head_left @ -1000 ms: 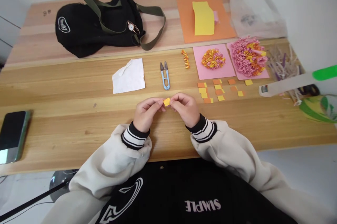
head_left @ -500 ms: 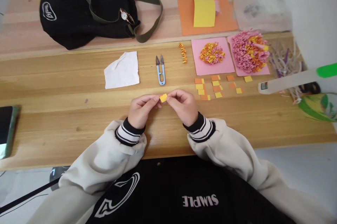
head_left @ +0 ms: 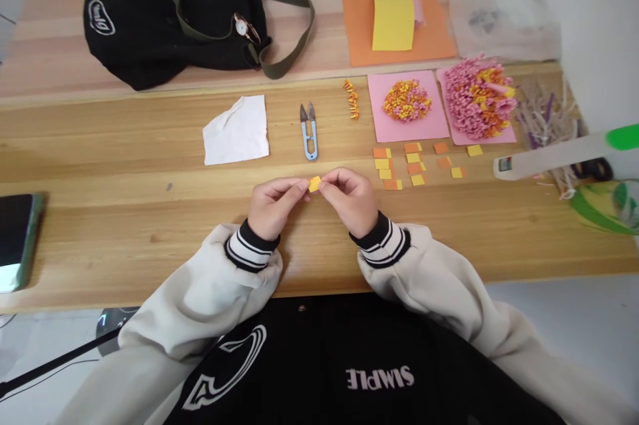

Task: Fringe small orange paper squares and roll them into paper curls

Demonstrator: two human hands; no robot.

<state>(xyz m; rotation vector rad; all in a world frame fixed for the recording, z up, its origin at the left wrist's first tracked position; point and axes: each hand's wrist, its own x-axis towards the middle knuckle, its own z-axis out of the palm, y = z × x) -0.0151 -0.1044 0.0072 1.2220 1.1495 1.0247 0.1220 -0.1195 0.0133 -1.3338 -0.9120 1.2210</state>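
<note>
Between my hands is a small yellow paper piece (head_left: 314,184), pinched at both ends. My left hand (head_left: 273,204) grips its left end with thumb and forefinger. At the right end, my right hand (head_left: 351,197) holds it the same way. Just beyond the fingers lie blue-handled thread snips (head_left: 309,132), blades pointing away from me. Several small orange and yellow paper pieces (head_left: 413,158) are laid in columns right of my right hand. Past them a pink sheet (head_left: 377,128) bears a heap of orange, yellow and pink curled bits (head_left: 407,100).
A white cloth scrap (head_left: 237,130) lies left of the snips, and a short row of orange curls (head_left: 351,100) to their right. A second heap (head_left: 472,95), a white stick with a green end (head_left: 549,155), a black bag (head_left: 164,18) and a phone (head_left: 17,242) surround the work area.
The camera view has shifted slightly, so the whole scene sits a little to the right. Both hands keep pinching the yellow paper piece, with hardly any visible finger movement.
</note>
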